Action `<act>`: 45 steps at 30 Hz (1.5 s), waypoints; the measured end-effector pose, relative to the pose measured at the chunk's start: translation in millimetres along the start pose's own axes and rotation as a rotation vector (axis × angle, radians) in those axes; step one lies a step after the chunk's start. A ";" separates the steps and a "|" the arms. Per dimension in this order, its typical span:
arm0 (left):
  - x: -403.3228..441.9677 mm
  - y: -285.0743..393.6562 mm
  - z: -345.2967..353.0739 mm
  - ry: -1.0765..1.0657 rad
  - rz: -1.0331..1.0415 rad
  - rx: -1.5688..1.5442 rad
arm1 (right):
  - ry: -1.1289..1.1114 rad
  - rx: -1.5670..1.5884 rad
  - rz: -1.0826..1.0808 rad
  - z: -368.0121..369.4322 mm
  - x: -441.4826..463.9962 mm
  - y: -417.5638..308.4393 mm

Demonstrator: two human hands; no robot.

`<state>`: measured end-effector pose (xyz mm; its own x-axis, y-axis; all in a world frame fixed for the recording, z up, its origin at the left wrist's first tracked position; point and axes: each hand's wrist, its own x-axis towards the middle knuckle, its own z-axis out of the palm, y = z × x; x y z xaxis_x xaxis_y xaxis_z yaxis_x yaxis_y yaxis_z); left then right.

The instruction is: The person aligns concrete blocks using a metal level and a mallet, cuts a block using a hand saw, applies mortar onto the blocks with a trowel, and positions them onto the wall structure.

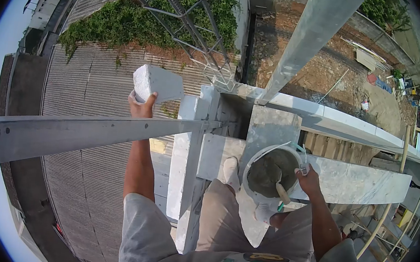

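Note:
A white block with a rough end is gripped from below by my left hand, held out over the corrugated roof. My right hand is closed on the handle at the right rim of a bucket. Grey mortar lies in the bucket, and a trowel rests in it with its wooden handle toward me. The bucket stands on planks between my legs.
A metal beam crosses at the left, and another post rises at upper right. A white block wall runs beside my left leg. Corrugated roofing lies below left, rubble ground below right. A lattice mast stands ahead.

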<state>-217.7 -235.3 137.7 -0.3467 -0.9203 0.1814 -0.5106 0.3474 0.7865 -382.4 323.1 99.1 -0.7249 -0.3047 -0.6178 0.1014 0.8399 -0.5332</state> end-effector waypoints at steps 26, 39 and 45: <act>2.6 -56.3 147.0 -0.256 -0.024 0.161 | 0.362 0.079 -0.182 48.1 78.1 109.0; -12.3 -46.0 150.8 -0.360 0.041 0.503 | 0.365 0.064 -0.296 47.4 100.2 83.7; -10.7 -40.1 149.7 -0.452 0.014 0.557 | 0.375 0.049 -0.293 38.3 97.6 66.8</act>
<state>-311.3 -212.5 15.9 -0.5867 -0.7922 -0.1683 -0.7877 0.5099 0.3457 -420.3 332.3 -18.9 -0.9227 -0.3350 -0.1908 -0.1186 0.7175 -0.6863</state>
